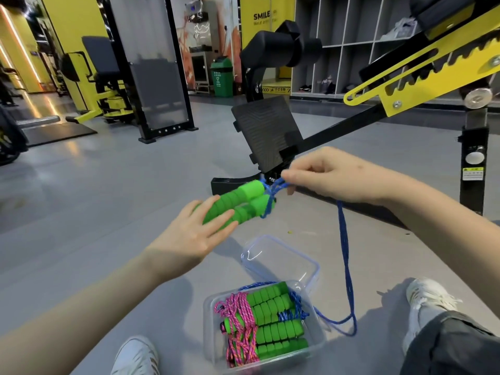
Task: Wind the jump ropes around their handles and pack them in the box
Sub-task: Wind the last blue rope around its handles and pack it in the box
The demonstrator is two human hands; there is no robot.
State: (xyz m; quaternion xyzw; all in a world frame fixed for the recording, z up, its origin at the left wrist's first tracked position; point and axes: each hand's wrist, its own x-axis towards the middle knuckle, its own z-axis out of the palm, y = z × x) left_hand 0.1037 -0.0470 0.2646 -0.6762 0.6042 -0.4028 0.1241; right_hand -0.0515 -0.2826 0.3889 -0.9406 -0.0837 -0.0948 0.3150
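My left hand [194, 234] is grasping the paired green foam handles [238, 203] from their butt end, fingers [216, 212] wrapped loosely over the top. My right hand [332, 177] pinches the blue rope [345, 255] just past the handle tips, where a few turns sit. The slack drops below the right fingers and loops onto the floor [108, 190] beside the clear box [213, 345], which holds two wound ropes, pink [238, 328] and blue. Its lid [281, 259] lies just beyond. Judgement: foam is light and squashy, cord limp and prone to slipping off; grip handles mid-length, keep tension while winding.
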